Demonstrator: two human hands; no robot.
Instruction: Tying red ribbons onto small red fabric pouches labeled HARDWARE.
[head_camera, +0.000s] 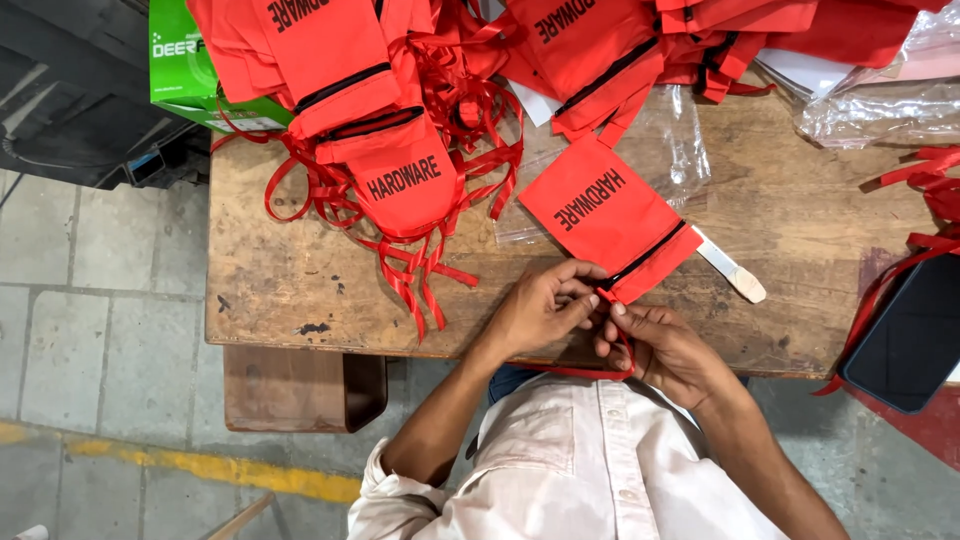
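A red cloth pouch (600, 212) with black lettering and a black-trimmed edge lies on the worn wooden table (290, 280), near its front edge. My left hand (545, 308) and my right hand (662, 348) meet at the pouch's near corner. Both pinch a thin red ribbon (612, 300) that loops down below my right hand. A flat pale stick (733, 271) pokes out from under the pouch on the right.
A heap of similar red pouches (385, 150) with tangled ribbons covers the back of the table. Clear plastic bags (685, 140) lie behind the pouch. A green box (180, 60) stands back left, a dark flat device (910, 335) right, a wooden bench (300, 388) below.
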